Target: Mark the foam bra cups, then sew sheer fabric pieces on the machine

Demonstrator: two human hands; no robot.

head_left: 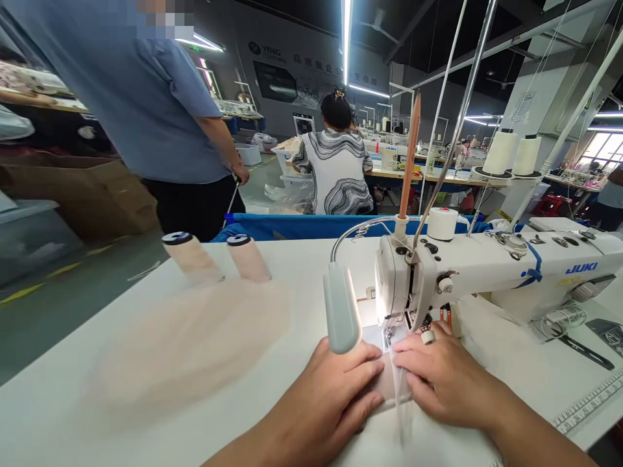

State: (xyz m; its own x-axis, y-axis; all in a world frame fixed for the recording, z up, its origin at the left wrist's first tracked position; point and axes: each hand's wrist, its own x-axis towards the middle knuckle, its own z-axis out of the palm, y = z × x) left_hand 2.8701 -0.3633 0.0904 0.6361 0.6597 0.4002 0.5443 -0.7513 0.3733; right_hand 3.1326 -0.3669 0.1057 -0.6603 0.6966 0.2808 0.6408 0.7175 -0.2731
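Note:
A white sewing machine point(487, 266) stands on the table, its needle and presser foot point(388, 336) lit from beside. Pale sheer fabric point(388, 379) lies under and in front of the foot, with a thin whitish edge trailing toward me. On the fabric's left side my left hand point(335, 389) rests with fingers stretched out, pressing it down. At the right, close to the foot, my right hand point(448, 376) has its fingertips closed on the fabric's edge. A larger piece of sheer beige fabric point(195, 350) is spread on the table to the left.
Two thread cones point(192, 258) stand at the table's far left edge. A lamp point(342, 308) on a bendy neck hangs just above my left hand. Black-handled snips point(586, 351) and a ruler point(591, 399) lie at the right. One person point(185, 130) stands beyond the table; another point(335, 155) sits farther back.

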